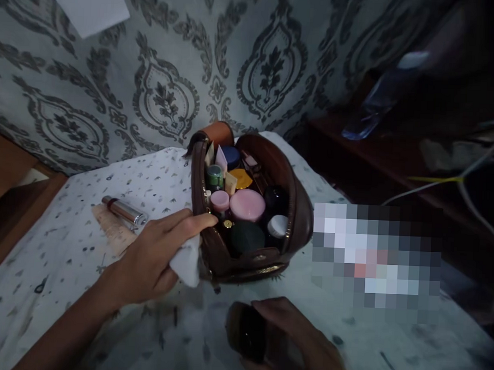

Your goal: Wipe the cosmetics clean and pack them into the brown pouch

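Observation:
A brown toiletry bag (301, 209) stands unzipped on the patterned cloth, packed with jars and tubes. Among them are a large pink-lidded jar (247, 205), a smaller pink-lidded jar (219, 200), a green jar (214, 175), a white-capped container (279, 226) and a yellow item (241, 179). My left hand (157, 257) rests at the bag's left edge, its thumb and fingers closed around a crumpled white cloth or tissue (187, 263). In front of the bag, my right hand (293, 340) grips a dark, glossy rounded container (246, 332), blurred by motion.
Left of the bag lie a silver tube-shaped bottle (125, 211) and a beige tube or packet (112, 228). A pixelated patch covers something at right. A plastic bottle (384, 98) and cables (431, 185) are on the dark furniture at right. Patterned wallpaper (220, 58) rises behind.

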Tool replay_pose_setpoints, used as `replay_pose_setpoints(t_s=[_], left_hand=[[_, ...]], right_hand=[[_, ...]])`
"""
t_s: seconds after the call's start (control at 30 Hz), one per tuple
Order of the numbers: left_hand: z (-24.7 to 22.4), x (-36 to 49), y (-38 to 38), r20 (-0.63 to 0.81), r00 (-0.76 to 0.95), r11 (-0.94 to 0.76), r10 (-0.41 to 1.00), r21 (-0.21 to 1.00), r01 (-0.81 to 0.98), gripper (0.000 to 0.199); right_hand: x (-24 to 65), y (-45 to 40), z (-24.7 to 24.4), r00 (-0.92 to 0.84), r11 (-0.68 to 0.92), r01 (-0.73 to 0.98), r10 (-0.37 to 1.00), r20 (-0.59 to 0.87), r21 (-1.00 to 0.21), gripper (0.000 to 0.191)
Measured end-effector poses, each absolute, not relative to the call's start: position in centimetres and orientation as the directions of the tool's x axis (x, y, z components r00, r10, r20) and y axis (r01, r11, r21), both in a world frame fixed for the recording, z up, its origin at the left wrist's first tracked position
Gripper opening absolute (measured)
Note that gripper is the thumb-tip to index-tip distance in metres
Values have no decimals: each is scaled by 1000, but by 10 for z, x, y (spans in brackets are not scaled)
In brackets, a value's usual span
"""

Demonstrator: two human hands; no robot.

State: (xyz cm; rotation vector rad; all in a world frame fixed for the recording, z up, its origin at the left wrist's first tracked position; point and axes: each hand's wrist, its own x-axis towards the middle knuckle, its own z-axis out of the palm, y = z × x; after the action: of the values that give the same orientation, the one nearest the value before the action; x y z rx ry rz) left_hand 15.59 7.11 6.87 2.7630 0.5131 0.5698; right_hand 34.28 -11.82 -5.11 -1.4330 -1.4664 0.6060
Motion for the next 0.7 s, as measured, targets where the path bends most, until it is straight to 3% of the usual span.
replay_pose_setpoints(t_s=[0.17,0.43,0.57,0.7], left_hand=[[64,161,60,347,826,-866,443,404,295,57],[38,115,33,333,751,-773,571,525,355,79],[14,64,42,215,709,-731,672,343,590,69],[5,23,69,196,531,-565,825,224,794,59]], right_hand=[[340,-110,-56,136,291,593,883,450,-751,42],[328,-104,-57,5,368,666,868,497,-649,29],[318,-103,-52,-31,386,671,867,497,-633,25],[305,-98,-47,-92,401,634,888,451,-661,27]])
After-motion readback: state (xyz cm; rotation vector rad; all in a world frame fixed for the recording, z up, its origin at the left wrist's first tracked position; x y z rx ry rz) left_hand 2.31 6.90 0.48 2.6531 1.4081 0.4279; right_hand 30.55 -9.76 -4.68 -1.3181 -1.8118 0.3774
